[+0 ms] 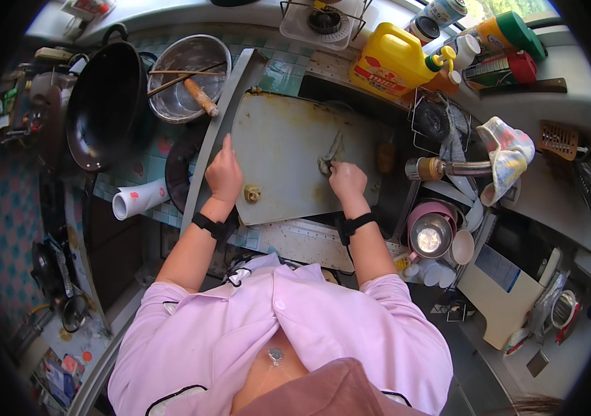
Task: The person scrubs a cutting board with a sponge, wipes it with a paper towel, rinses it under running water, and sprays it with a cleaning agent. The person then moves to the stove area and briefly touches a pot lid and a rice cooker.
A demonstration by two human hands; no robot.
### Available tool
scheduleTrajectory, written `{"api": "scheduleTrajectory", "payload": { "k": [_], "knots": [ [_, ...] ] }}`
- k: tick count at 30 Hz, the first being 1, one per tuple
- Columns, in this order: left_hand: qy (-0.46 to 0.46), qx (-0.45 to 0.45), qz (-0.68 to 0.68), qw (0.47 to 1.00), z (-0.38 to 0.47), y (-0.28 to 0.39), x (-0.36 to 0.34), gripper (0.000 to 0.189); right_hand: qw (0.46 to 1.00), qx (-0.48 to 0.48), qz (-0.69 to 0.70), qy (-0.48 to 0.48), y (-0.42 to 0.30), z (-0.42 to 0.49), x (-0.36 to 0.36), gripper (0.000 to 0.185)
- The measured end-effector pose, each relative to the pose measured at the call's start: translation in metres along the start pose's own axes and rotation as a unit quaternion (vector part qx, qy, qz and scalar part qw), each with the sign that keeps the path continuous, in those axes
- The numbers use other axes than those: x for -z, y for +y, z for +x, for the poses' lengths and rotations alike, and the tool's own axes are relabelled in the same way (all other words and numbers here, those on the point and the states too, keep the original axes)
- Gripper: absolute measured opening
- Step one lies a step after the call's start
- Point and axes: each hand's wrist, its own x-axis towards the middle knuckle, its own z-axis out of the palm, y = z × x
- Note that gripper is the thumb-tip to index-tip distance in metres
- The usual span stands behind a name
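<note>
A large greyish-white panel with brown stains along its edges lies across the sink. My left hand is at the panel's left edge, beside a metal strip, its fingers pointing away from me; whether it grips the edge cannot be told. My right hand pinches a crumpled, dirty grey-green cloth against the panel's right part. A small knob-like foot stands at the panel's lower left corner, near my left wrist.
Left are a black wok, a metal pot with chopsticks and a paper roll. Right are a faucet with a cloth over it, and bowls. A yellow jug stands behind the sink.
</note>
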Motion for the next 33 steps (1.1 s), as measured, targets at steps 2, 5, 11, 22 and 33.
{"api": "scheduleTrajectory", "payload": {
  "k": [2,5,11,22,33],
  "knots": [
    [-0.006,0.007,0.001,1.0,0.0,0.001,0.001,0.048,0.995,0.004,0.075,-0.07,0.008,-0.022,0.002,0.022],
    [-0.034,0.029,0.006,0.999,0.003,0.003,0.003,0.047,0.909,-0.054,0.351,-0.217,0.02,-0.044,0.007,0.026],
    [-0.06,0.035,-0.054,0.996,0.0,0.007,0.025,0.051,0.513,-0.098,0.794,-0.311,0.012,-0.084,0.013,0.029],
    [0.026,-0.088,-0.07,0.993,-0.034,0.025,0.071,0.055,0.918,-0.166,0.359,0.023,0.021,-0.046,-0.034,0.056],
    [0.033,-0.126,-0.108,0.986,-0.042,0.01,0.094,0.048,0.95,-0.192,0.241,0.043,-0.048,-0.055,-0.04,0.033]
  ]
}}
